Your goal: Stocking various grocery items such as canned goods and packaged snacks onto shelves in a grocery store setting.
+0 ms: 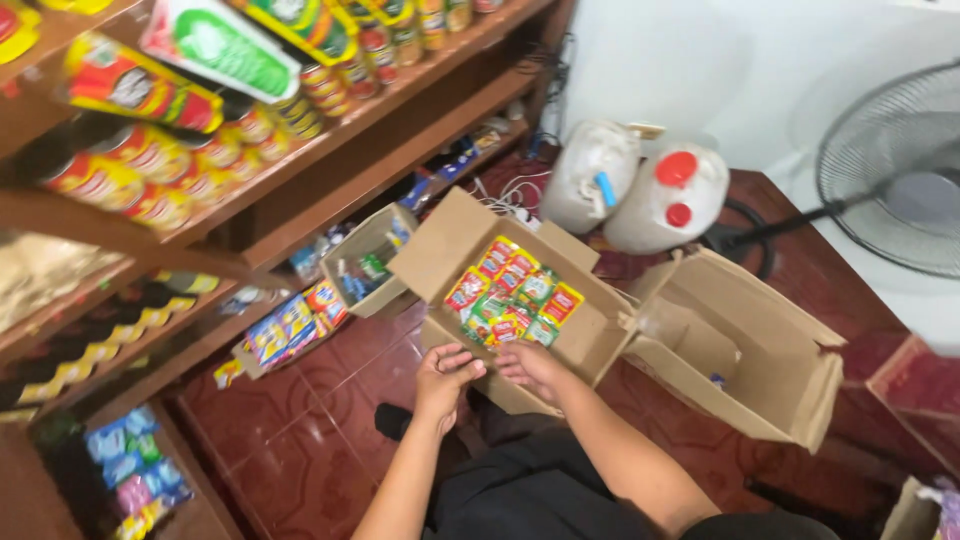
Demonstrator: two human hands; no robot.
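An open cardboard box [590, 335] sits on the red tiled floor in front of me, filled with several small colourful packets [512, 295]. My left hand [445, 375] rests at the box's near edge with fingers curled, holding nothing that I can see. My right hand [530, 368] is beside it, fingers touching the near rim just below the packets. Both forearms reach forward over my dark lap.
An empty open carton [760, 370] lies tipped to the right. Wooden shelves [330, 130] stocked with cans and packets fill the left. A smaller box [365, 265] and a tray of packets [285, 335] stand by the shelves. Two white jugs [640, 190] and a fan [900, 170] are behind.
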